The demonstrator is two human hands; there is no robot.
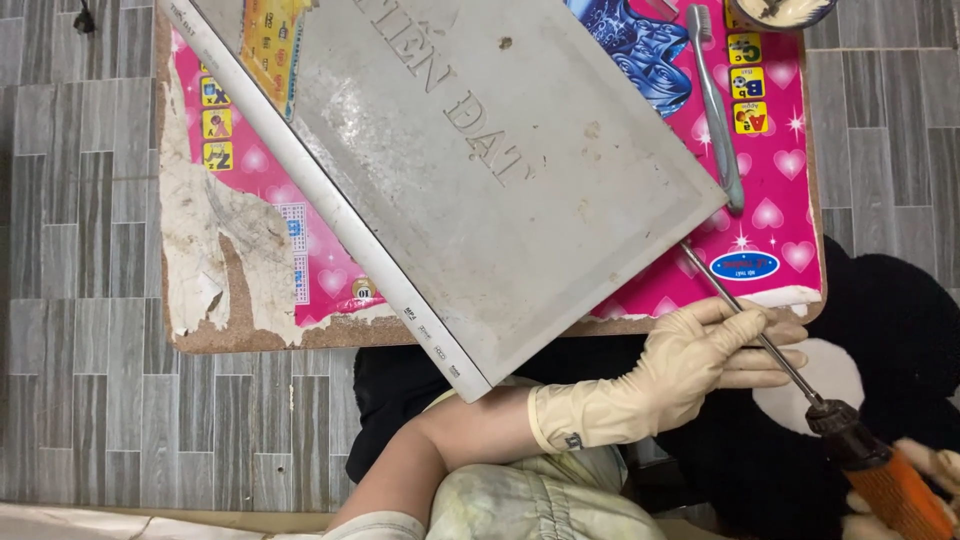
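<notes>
A large grey flat panel (480, 170) with raised lettering lies tilted across a small pink table (775, 215). A long screwdriver (770, 345) with an orange and black handle has its tip at the panel's lower right corner. My left hand (700, 360), in a cream rubber glove, reaches across from the lower left and pinches the metal shaft. My right hand (935, 462), also gloved, shows only at the bottom right corner, wrapped around the orange handle.
A grey toothbrush (718, 110) lies on the table to the right of the panel. A round container (780, 10) sits at the top edge. The table's left side (210, 250) is peeled bare. Grey floor tiles surround it; a black and white plush thing (880, 300) lies at right.
</notes>
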